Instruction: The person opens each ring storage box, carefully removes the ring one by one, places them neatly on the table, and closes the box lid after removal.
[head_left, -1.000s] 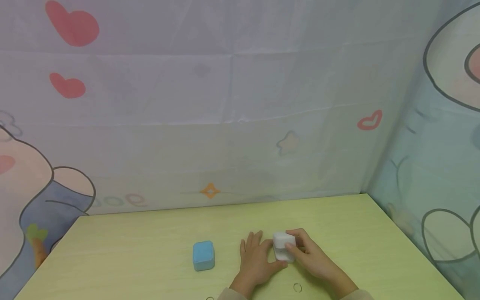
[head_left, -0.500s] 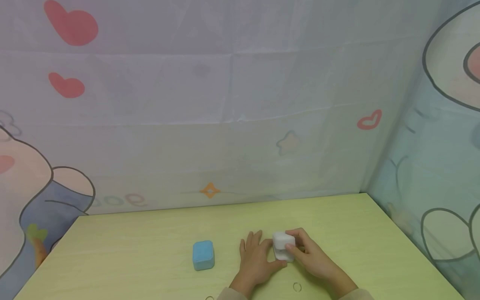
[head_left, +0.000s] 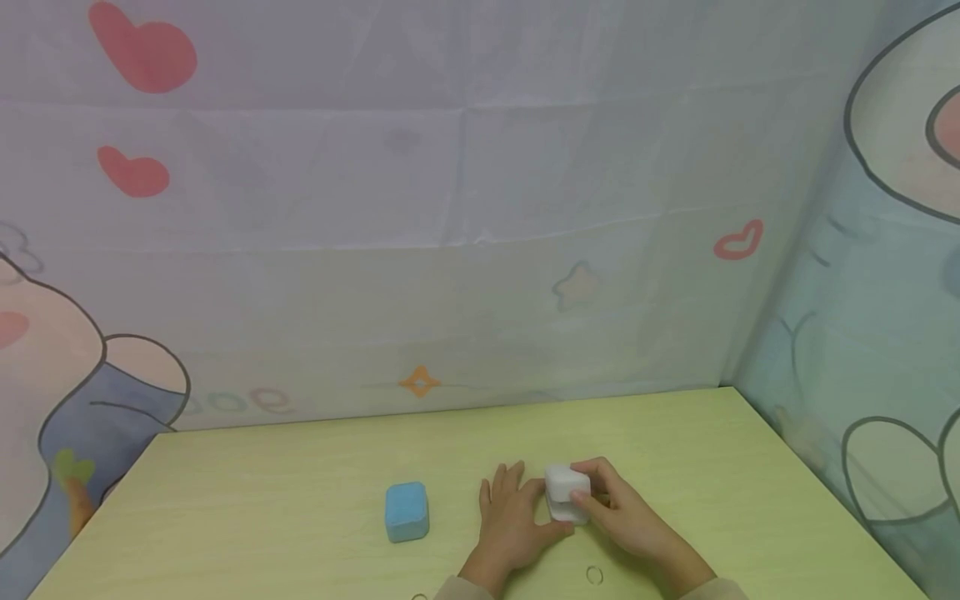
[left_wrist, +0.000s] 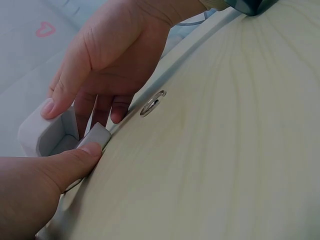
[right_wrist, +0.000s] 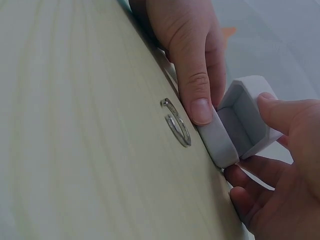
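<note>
A small white ring box (head_left: 566, 485) stands on the table with its lid raised, its pale grey inside (right_wrist: 237, 127) showing in the right wrist view. My left hand (head_left: 513, 521) holds the base between thumb and index finger, the other fingers spread on the table side. The lid is pinched by my right hand (head_left: 626, 512), with the thumb (left_wrist: 52, 106) on its front edge. Closer to me than the box lies a thin silvery ring (head_left: 595, 575) with overlapping ends, seen larger as a metal ring (right_wrist: 179, 125) in the right wrist view.
Left of my hands sits a closed blue box (head_left: 407, 512) with rounded corners. Another ring (head_left: 419, 597) is cut off by the bottom edge of the head view. A printed cloth (head_left: 465, 250) hangs behind the pale yellow table (head_left: 262, 500) and along its sides.
</note>
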